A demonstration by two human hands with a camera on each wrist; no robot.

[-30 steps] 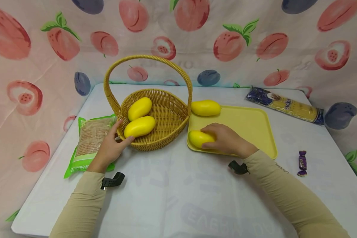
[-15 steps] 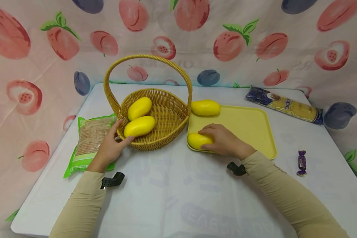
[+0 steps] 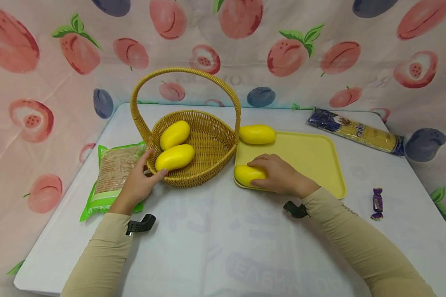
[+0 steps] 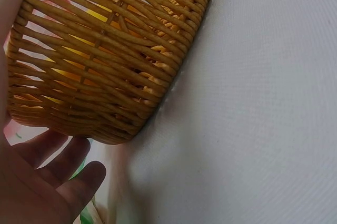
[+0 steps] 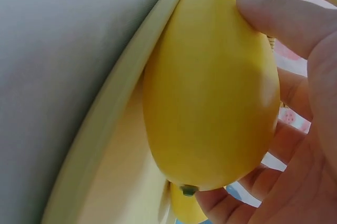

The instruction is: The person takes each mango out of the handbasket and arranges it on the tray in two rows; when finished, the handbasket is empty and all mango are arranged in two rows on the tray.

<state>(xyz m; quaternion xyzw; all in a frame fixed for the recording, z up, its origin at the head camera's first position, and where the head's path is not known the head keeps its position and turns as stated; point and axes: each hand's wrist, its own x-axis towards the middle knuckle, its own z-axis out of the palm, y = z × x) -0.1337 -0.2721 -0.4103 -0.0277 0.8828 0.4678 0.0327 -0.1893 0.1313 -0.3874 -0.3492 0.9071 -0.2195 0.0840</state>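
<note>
A yellow mango [image 3: 244,175] lies at the near left corner of the yellow tray [image 3: 306,154], and my right hand [image 3: 282,176] grips it, thumb on the near side and fingers over the far side. Its small green stem end [image 5: 188,189] faces down the right wrist view. To the left stands a wicker basket [image 3: 212,150] with a tall arched handle. Two mangoes [image 3: 175,157] rest in its left part. My left hand [image 3: 139,183] holds the basket's near left rim, thumb over the edge; several fingertips [image 4: 92,174] show beside the weave in the left wrist view.
Another mango [image 3: 257,134] lies at the tray's far left corner, close to the basket. A green-edged bag [image 3: 115,173] sits left of the basket. A pasta packet [image 3: 357,131] lies back right, and a purple wrapped candy [image 3: 377,203] lies right of the tray.
Between the first frame and the second, my right hand shifted slightly left with the mango toward the tray's corner; it has stayed there since. The left hand and basket have held still.
</note>
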